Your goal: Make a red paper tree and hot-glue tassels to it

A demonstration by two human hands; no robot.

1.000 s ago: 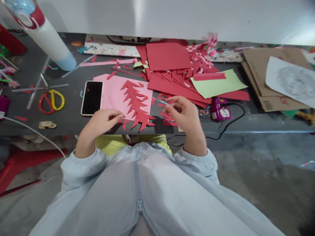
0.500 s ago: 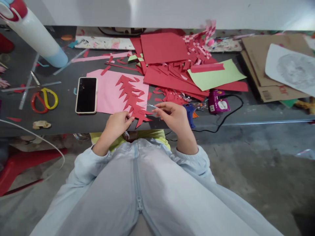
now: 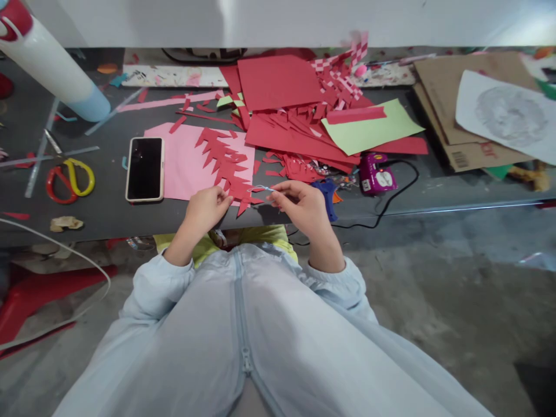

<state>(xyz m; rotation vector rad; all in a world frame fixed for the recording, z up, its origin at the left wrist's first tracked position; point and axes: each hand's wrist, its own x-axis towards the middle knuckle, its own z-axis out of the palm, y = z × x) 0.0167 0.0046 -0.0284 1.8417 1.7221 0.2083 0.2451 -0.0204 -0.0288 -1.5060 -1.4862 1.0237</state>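
Note:
A jagged red paper cut-out (image 3: 222,161) lies over a pink paper sheet (image 3: 176,165) near the table's front edge. My left hand (image 3: 204,211) is closed at the cut-out's lower left edge, thumb and finger pinching the paper there. Just across from it, my right hand (image 3: 302,205) pinches a thin pale blue string (image 3: 263,188). The string's looped end hangs over the lower part of the cut-out. Whether it touches the paper I cannot tell.
Left are a phone (image 3: 145,169), red-and-yellow scissors (image 3: 69,178) and a tall white bottle (image 3: 65,69). Red paper sheets (image 3: 278,81) and scraps pile up behind. A blue plastic object (image 3: 326,198), a purple corded box (image 3: 379,175) and cardboard (image 3: 473,153) are at right.
The whole view has shifted slightly, so the table things appear further left. The string's loop shows wider now near the cut-out. Both hands keep their pinch.

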